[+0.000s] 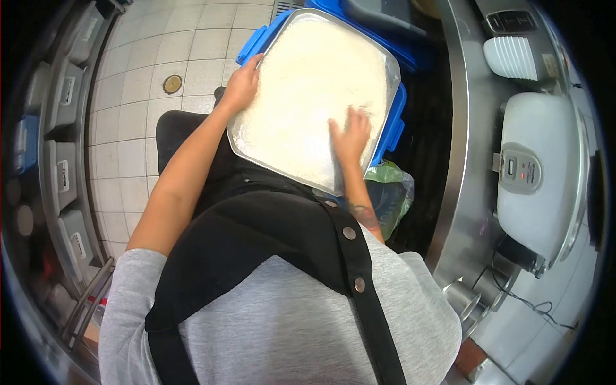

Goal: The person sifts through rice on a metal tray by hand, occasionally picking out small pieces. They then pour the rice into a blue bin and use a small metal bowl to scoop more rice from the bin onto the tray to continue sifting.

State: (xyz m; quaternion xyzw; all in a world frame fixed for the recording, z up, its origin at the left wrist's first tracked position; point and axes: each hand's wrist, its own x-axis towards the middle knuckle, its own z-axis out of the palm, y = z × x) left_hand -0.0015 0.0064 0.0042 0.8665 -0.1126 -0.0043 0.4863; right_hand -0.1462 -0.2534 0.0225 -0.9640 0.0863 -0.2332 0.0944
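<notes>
A large metal tray (280, 168) holds a wide layer of pale, fine crumbs or grains (314, 83); their exact kind I cannot make out. The tray rests over a blue-handled container (393, 122) in front of me. My left hand (242, 86) grips the tray's left rim, its fingers partly hidden at the edge. Over the right part of the layer, my right hand (351, 138) has its fingers apart and touches the crumbs, holding nothing I can see.
A green-edged plastic bag (398, 199) lies below the tray's right corner. To the right, a steel counter (468, 128) carries a white rice cooker (536, 173) and stacked white bowls (511, 58). Shelved bins (64, 170) line the left, beside the tiled floor (128, 141).
</notes>
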